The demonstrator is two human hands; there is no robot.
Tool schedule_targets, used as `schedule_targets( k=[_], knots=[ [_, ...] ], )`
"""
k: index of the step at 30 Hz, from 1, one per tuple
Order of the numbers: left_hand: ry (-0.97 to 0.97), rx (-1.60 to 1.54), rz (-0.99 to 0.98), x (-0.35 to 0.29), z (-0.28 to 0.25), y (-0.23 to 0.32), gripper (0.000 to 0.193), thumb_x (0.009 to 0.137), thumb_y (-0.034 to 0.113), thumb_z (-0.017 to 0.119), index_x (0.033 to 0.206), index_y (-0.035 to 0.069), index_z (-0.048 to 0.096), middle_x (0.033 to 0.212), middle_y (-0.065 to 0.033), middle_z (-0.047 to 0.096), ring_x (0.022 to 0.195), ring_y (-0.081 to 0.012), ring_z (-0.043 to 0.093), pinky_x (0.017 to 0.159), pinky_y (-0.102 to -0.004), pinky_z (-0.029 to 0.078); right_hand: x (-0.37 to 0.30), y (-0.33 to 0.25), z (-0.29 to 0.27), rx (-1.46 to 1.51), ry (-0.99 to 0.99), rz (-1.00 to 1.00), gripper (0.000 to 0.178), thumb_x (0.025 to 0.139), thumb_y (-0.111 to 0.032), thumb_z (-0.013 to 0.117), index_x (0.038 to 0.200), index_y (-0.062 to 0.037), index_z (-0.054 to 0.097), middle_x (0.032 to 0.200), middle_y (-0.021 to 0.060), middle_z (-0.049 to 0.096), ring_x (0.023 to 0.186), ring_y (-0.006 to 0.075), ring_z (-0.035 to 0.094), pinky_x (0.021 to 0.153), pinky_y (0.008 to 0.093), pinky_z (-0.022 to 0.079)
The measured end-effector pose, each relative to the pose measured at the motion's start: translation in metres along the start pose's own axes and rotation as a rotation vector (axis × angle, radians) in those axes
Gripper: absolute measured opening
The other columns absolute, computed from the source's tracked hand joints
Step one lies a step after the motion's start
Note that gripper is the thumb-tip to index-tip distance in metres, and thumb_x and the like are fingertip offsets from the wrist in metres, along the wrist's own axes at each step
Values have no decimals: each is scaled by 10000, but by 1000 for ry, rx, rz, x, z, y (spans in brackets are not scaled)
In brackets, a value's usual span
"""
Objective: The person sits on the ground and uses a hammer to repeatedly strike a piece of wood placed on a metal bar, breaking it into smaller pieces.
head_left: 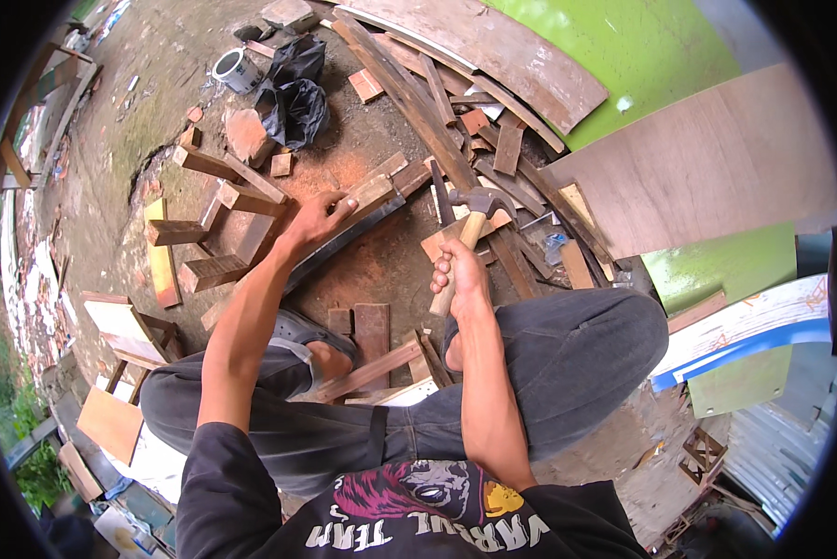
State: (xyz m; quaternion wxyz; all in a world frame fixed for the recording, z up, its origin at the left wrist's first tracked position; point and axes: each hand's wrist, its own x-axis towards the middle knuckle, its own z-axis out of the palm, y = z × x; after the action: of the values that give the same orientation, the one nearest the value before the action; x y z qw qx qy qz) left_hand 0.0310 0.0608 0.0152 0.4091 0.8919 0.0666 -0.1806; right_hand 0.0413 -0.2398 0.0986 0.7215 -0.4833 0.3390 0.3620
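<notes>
My right hand (pixel 460 275) is wrapped round the pale wooden handle of a claw hammer (pixel 474 228). The hammer's dark metal head points away from me, above scraps of wood. Ahead and to the left, my left hand (pixel 321 216) has its fingers curled over a short wooden plank (pixel 374 194). That plank lies along a long beam with a dark edge (pixel 335 244), which runs diagonally between my feet and the rubble. No nail can be made out at either hand. Beside my left forearm rests a wooden frame with several legs sticking out (pixel 251 200).
Loose offcuts (pixel 507 144) and long planks (pixel 400 88) are piled ahead and to the right. A white bucket (pixel 237 70) and black plastic bag (pixel 295 112) stand at the far left. Plywood sheets (pixel 707 158) lie right. Short boards (pixel 372 340) lie between my legs.
</notes>
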Motion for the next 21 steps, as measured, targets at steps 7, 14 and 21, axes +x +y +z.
schedule_targets(
  k=[7, 14, 21],
  knots=[
    [238, 313, -64, -11, 57, 1, 481, 998, 493, 497, 1235, 94, 624, 1256, -190, 602, 1095, -413, 615, 939, -488, 496, 6, 3, 7, -271, 99, -116, 197, 872, -178, 620, 753, -72, 504, 579, 18, 490, 420, 136, 462, 392, 319, 385],
    [382, 596, 65, -10, 68, 9, 562, 923, 520, 605, 1221, 45, 572, 1138, -145, 649, 1086, -327, 635, 831, -460, 526, 33, 0, 9, -579, 136, -195, 208, 857, -190, 626, 773, -6, 576, 558, 60, 524, 402, 151, 515, 376, 340, 420],
    [112, 540, -208, 3, 73, -19, 469, 874, 351, 666, 1214, 81, 490, 1124, -208, 658, 929, -391, 695, 737, -473, 569, 41, -36, 56, -1053, 57, -675, 301, 849, -252, 607, 768, 37, 584, 627, 220, 592, 593, 343, 627, 610, 436, 492]
  ],
)
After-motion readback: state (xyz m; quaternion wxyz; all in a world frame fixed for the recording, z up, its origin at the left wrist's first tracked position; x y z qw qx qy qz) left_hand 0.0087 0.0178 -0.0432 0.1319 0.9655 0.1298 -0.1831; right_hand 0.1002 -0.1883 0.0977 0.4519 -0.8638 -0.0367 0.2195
